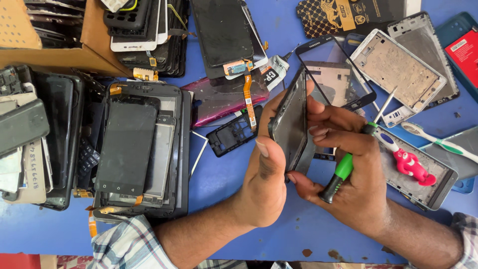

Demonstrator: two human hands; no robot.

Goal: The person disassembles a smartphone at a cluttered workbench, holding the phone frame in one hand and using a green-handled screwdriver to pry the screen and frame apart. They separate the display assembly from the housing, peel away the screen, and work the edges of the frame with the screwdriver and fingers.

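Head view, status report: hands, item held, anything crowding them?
Left hand and right hand both grip phone frame on edge. Right also holds green-handled screwdriver. Toothbrush and metal housing close right.

Blue table (224, 184) strewn with phone screens (127, 144), frames (398, 67), seemingly a toothbrush (438, 142)

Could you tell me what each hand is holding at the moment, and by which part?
Both hands pinch a dark phone frame by its long edges; the right hand also holds a green-handled screwdriver by its handle.

A phone repair workshop: dismantled phones (132, 149) and frames (401, 65) cover the blue bench (279, 239).
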